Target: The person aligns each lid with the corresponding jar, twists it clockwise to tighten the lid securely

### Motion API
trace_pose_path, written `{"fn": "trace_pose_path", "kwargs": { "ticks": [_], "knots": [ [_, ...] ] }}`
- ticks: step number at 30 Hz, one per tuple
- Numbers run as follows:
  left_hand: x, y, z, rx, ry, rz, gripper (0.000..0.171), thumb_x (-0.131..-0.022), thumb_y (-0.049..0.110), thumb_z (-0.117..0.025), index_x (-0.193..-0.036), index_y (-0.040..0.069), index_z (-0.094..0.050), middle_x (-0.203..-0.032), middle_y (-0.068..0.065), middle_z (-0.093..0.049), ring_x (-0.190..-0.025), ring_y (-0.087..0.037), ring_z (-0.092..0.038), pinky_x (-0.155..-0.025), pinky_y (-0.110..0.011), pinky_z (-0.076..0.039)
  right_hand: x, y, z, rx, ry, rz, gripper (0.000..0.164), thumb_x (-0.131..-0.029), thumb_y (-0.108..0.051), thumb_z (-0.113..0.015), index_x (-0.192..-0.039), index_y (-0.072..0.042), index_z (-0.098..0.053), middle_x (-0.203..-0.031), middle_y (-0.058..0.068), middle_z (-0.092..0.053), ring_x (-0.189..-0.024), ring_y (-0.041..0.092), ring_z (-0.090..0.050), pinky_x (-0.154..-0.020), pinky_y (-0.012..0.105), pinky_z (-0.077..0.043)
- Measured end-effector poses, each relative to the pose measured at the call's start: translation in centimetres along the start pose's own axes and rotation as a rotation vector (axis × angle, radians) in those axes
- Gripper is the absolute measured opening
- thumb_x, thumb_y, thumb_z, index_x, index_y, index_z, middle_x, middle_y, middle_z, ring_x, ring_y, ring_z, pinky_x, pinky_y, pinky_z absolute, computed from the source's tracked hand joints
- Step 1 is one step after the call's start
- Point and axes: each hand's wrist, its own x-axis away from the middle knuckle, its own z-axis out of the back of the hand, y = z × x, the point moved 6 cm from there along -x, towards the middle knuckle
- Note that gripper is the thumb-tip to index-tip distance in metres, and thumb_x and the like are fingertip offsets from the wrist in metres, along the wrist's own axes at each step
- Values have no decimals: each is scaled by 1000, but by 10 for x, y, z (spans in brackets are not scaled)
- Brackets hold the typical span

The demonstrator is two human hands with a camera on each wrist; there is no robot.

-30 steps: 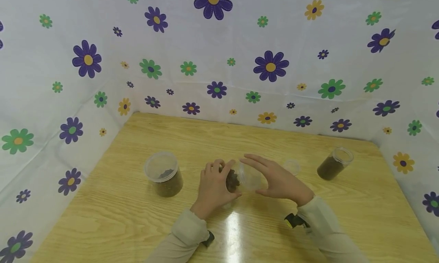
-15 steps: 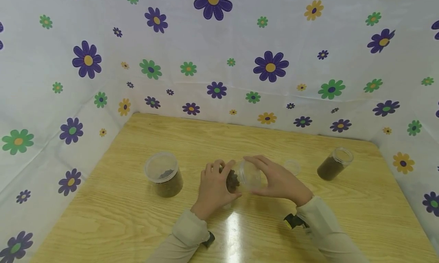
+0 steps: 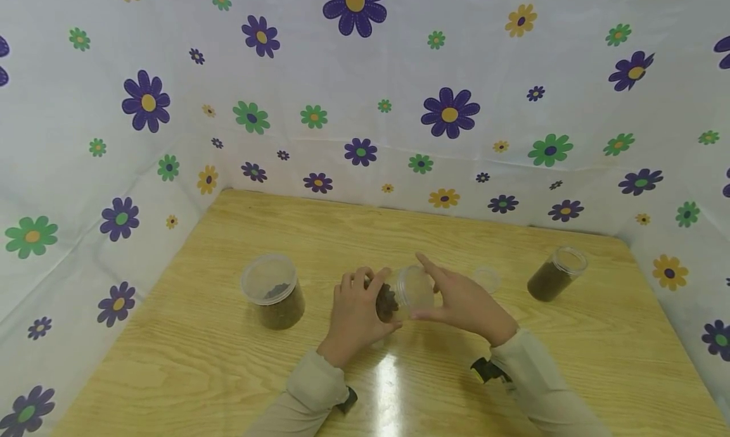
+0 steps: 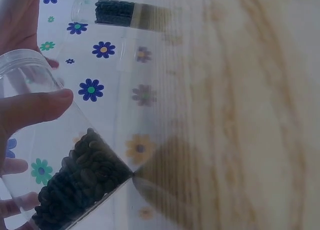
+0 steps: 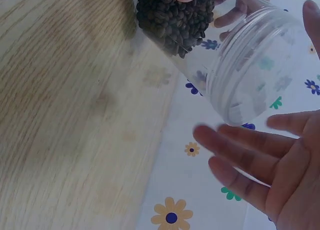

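My left hand (image 3: 356, 304) grips a clear jar (image 4: 75, 109), tilted on its side with the ringed top end toward the right. Dark bean-like seeds (image 5: 175, 22) fill the bottom part. In the left wrist view the left thumb (image 4: 40, 110) lies across the jar's wall. My right hand (image 3: 467, 297) is around the jar's ringed top end (image 3: 416, 291), thumb low and forefinger raised. From the right wrist, several right fingers (image 5: 240, 155) show spread and extended just beside that end.
A wide clear jar (image 3: 275, 292) with dark contents stands left of the hands. At the right is a taller jar (image 3: 553, 275), partly filled with dark material. A clear round disc (image 3: 486, 278) lies on the wooden table (image 3: 171, 361) behind the right hand. Flower-patterned cloth (image 3: 388, 133) borders the table.
The right hand moved left onto the jar's top end with its fingers closer round it, then its forefinger lifted away again. The left hand and jar stay in place.
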Motion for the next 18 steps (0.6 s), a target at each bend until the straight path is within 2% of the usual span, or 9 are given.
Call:
{"fn": "trace_pose_path", "kwargs": {
  "ticks": [2, 4, 6, 8, 10, 13, 18],
  "knots": [
    [0, 0, 0, 3, -2, 0, 96, -48, 58, -86, -128, 23, -49, -110, -6, -51, -95, -26, -51, -70, -38, -48, 0, -2, 1, 29, 18, 63, 103, -70, -46, -79, -150, -18, -21, -147, 13, -39, -114, 30, -58, -84, 44, -52],
    [0, -1, -1, 3, -7, 2, 96, -48, 58, -86, -128, 23, -48, -111, -6, -51, -95, -27, -51, -70, -39, -48, -1, -6, 2, 51, 32, 148, 107, -65, -40, -84, -150, -21, -21, -154, 12, -26, -128, 35, -46, -94, 52, -47],
    [0, -2, -3, 4, -13, 6, 96, -48, 59, -86, -129, 23, -48, -111, -6, -50, -96, -27, -51, -71, -39, -48, -1, -11, 2, 61, 35, 239, 108, -63, -33, -87, -150, -22, -24, -156, 13, -20, -133, 37, -40, -98, 55, -42],
    [0, -3, -4, 0, -22, 11, 96, -49, 59, -85, -129, 23, -47, -111, -6, -50, -97, -27, -51, -72, -39, -48, 0, -14, 2, 56, 32, 293, 106, -63, -27, -87, -149, -21, -26, -156, 12, -21, -134, 36, -38, -99, 56, -41],
    [1, -3, -5, -5, -27, 13, 96, -50, 60, -85, -130, 23, -47, -112, -6, -50, -97, -27, -51, -72, -40, -48, 1, -15, 1, 41, 19, 307, 103, -64, -22, -87, -148, -21, -28, -155, 12, -24, -133, 36, -39, -99, 55, -42],
    [1, -3, -6, -17, -27, 9, 96, -50, 61, -84, -130, 23, -47, -112, -6, -50, -97, -27, -51, -72, -39, -48, 1, -14, -1, 22, -5, 277, 100, -67, -19, -85, -148, -22, -27, -154, 10, -27, -132, 34, -42, -98, 52, -44],
    [1, -3, -6, -23, -13, 4, 97, -49, 62, -84, -130, 23, -47, -111, -5, -50, -97, -27, -51, -71, -39, -48, 0, -9, 0, 7, -13, 224, 95, -71, -25, -82, -148, -19, -27, -149, 8, -35, -131, 31, -44, -99, 47, -45]
  ]
}}
